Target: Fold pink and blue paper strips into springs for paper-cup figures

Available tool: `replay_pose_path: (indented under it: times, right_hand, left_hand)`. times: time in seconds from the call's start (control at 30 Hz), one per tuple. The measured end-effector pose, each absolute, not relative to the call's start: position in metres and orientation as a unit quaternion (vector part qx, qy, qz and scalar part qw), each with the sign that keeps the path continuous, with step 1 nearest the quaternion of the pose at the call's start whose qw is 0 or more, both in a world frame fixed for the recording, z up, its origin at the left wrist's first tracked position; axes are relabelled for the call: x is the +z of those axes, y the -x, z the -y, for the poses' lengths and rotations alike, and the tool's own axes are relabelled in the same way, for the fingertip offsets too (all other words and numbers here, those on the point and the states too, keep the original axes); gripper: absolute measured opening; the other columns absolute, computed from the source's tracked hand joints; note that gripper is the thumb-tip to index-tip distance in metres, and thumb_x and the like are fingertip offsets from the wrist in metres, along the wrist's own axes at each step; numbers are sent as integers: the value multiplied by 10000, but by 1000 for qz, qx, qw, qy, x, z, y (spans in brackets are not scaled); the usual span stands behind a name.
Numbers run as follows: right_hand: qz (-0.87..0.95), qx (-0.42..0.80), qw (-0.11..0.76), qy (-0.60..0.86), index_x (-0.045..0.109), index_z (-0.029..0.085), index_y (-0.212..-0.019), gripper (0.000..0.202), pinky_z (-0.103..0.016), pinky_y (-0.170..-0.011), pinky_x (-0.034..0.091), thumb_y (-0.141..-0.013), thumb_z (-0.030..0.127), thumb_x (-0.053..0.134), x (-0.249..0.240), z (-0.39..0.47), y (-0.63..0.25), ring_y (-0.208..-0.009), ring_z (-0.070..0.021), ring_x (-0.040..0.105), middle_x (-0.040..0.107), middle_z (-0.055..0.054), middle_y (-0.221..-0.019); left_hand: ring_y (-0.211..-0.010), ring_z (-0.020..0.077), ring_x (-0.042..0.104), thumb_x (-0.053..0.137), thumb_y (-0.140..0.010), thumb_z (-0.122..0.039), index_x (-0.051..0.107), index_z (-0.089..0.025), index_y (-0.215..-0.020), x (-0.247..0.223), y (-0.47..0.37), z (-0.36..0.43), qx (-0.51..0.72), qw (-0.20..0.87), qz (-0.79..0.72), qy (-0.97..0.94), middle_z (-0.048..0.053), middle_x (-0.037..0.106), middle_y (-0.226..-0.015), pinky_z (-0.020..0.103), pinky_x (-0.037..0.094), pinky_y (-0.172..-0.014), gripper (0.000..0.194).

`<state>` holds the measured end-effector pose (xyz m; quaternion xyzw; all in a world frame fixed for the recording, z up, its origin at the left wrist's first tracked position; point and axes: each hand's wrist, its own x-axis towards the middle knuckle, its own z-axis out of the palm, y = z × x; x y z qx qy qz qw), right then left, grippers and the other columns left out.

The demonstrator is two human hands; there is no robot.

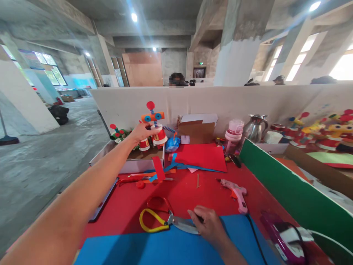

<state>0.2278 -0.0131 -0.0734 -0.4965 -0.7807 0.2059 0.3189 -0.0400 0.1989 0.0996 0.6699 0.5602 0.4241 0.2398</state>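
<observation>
My left hand [145,131] reaches far forward and grips a paper-cup figure [159,135] by its upturned white-and-red cup. The figure stands upright, with an orange tube head, blue ring eyes and a red disc on top. It is over a shallow white box [138,166], beside another red-and-white paper cup [144,144]. My right hand [208,222] rests low on the table with its fingers curled in; whether anything is inside them is hidden. Scissors [171,220] with one yellow and one red handle lie open beside it, the blade tip reaching the hand.
A pink glue gun [234,191] with a black cord lies at right. Red paper sheets [201,156], paper strips [158,169] and a brown carton [197,131] are behind. Blue paper [124,250] covers the front. A green divider [289,191] edges the right side; a steel jug [255,128] stands behind it.
</observation>
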Motion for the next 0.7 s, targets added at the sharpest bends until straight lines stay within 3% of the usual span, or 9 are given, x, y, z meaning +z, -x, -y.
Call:
replay_pose_path:
  times: [0.23, 0.5, 0.7]
  right_hand:
    - [786, 194, 315, 496, 398, 196, -523, 497, -232, -494, 273, -947, 446, 326, -80, 10, -228, -492, -95, 467, 480, 9, -517]
    - [782, 170, 317, 508, 422, 195, -508, 556, -231, -472, 274, -947, 503, 277, -91, 8, -228, -462, -94, 465, 493, 5, -492]
    - [773, 190, 322, 512, 466, 203, -515, 567, -235, -480, 294, -938, 531, 280, -90, 7, -227, -473, -105, 478, 520, -8, -505]
  left_hand:
    - [-743, 205, 631, 723, -555, -501, 658, -161, -811, 57, 69, -237, 398, 197, -648, -619, 22, 682, -742, 264, 452, -640, 431]
    - [-880, 273, 655, 702, -613, -445, 684, -173, -900, 14, 65, -260, 343, 152, -678, -632, 69, 722, -858, 284, 456, -709, 396]
    - [-942, 263, 650, 697, -641, -407, 679, -197, -952, 9, 57, -265, 359, 160, -651, -650, 54, 726, -945, 271, 464, -743, 376]
